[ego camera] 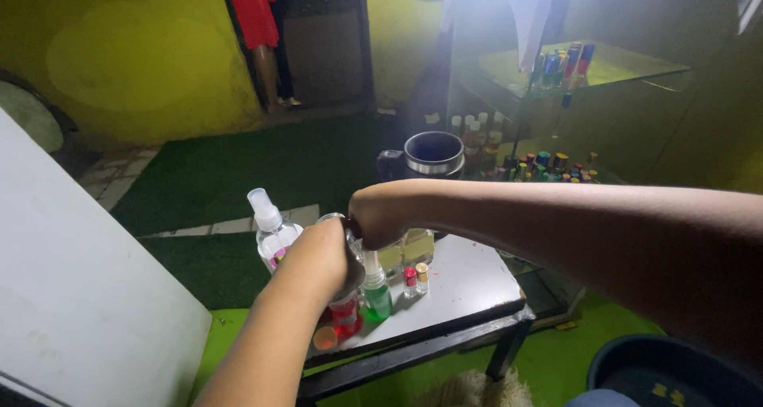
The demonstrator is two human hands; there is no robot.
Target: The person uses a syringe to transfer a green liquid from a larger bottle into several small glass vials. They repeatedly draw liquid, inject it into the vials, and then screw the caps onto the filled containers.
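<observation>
Hands meet above the small white table (469, 284), near its left edge. Left hand (322, 260) is closed around the top of a bottle of red liquid (346, 315). Right hand (381, 216) is curled shut just above it, pinching something small at the neck; cannot tell what. Progress, by my read: mid-step on the red bottle, an orange cap (324, 339) lies loose at the table's front-left corner. Green spray bottle (377, 292) stands just beside, capped. Clear spray bottle (273, 230) sits at the left edge. Two tiny vials (416, 278) stand mid-table. Dark mug (433, 154) sits behind. Glass shelves (556, 164) at right hold many small coloured-cap bottles.
</observation>
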